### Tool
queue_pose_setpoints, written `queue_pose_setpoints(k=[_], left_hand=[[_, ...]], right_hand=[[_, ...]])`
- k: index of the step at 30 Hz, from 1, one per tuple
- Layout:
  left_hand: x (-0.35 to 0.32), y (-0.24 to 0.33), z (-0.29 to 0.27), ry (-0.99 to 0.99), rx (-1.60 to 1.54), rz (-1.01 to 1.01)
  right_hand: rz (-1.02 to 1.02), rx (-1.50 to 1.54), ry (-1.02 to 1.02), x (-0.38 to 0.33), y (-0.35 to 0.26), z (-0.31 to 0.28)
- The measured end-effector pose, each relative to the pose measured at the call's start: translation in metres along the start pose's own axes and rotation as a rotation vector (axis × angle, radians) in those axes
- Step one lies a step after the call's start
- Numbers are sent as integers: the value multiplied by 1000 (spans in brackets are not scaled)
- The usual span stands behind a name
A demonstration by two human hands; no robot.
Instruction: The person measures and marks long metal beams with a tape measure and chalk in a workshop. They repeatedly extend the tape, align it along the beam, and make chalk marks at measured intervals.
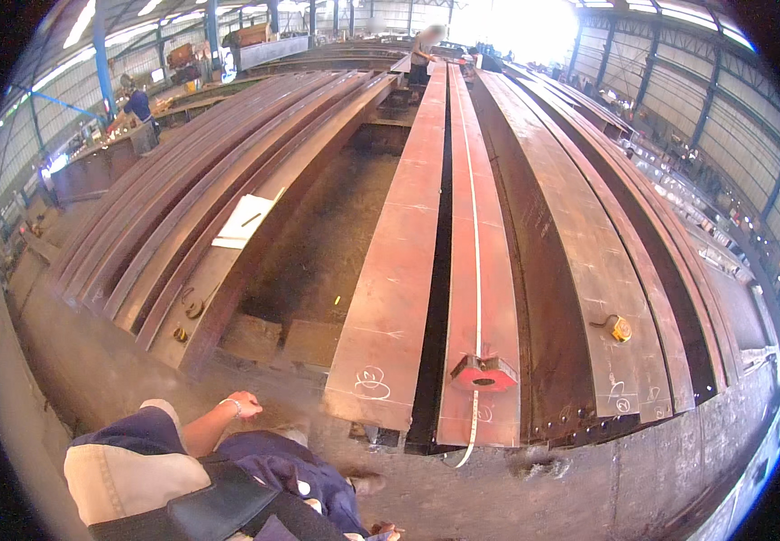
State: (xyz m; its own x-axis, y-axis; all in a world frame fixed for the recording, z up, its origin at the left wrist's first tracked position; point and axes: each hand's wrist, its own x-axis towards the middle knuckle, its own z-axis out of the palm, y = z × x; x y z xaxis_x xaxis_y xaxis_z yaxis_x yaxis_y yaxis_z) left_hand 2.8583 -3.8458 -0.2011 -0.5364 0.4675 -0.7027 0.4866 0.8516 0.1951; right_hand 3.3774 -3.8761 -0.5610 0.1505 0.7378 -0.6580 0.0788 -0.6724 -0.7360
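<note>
My left hand (244, 406), with a band at its wrist, is held out over the floor, left of the long red steel beams. Its fingers look curled in, and I see nothing in them. My right hand (386, 530) shows only in part at the lower edge, low by my dark trousers; its fingers are too small and cut off to read. Right of my hands, a red block-like tool with a dark hole (483, 373) sits on the narrow red beam (462, 316). A pale measuring tape (474, 198) runs along that beam, passes the tool and curls over the near end.
A yellow tape measure (621, 329) lies on a beam at the right. White sheets (244, 222) with a dark bar rest on a left beam, near small hooks (193, 309). A person (422, 56) stands at the far beam end; another (137, 105) works far left.
</note>
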Motion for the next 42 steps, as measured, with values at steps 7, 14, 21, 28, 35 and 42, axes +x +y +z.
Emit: queue_pose_setpoints(k=[7,14,21,28,35,42], left_hand=[[35,-55,8,-78,-108,-27],[97,-157,20,-226,-438,-112],[150,-247,7,-226,-718,-234],[176,-331,-3,-249,-868,-401],[192,-327,14,-337,-1035,-310],[230,-296,21,-313,-858,-277]], right_hand=[[-190,129,-85,-29,-83,17],[-1059,-380,77,-31,-97,67],[-270,-911,245,-48,-126,163],[-554,-1120,156,-98,-232,246],[-926,-939,-110,-170,-376,362],[-973,-637,-150,-215,-523,433]])
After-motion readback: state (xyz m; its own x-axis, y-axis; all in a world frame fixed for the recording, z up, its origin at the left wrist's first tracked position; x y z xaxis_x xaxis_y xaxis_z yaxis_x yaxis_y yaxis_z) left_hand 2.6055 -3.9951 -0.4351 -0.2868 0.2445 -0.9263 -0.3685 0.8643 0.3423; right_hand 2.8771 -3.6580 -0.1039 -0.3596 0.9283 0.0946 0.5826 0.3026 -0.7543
